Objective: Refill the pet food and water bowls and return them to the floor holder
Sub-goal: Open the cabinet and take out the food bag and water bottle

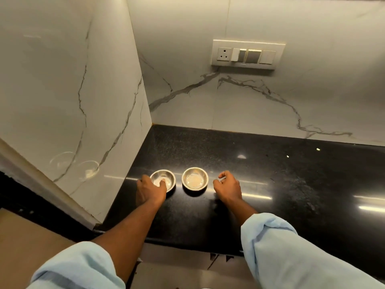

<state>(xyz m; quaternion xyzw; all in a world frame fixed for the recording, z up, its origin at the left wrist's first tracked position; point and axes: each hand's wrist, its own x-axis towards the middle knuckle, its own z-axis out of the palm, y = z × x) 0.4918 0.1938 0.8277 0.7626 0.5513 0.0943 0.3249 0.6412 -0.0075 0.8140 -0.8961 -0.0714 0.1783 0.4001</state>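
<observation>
Left hand (151,189) on bowl (163,180) (gripping rim)

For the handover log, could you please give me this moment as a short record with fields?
surface: black granite countertop, in a corner of marble-look walls
left bowl: small steel bowl, upright, looks empty
right bowl: small steel bowl, upright, contents unclear
left hand: fingers over the left bowl's near rim
right hand: loosely curled, beside the right bowl, not touching it
wall: switch panel with socket
floor holder: not in view
</observation>
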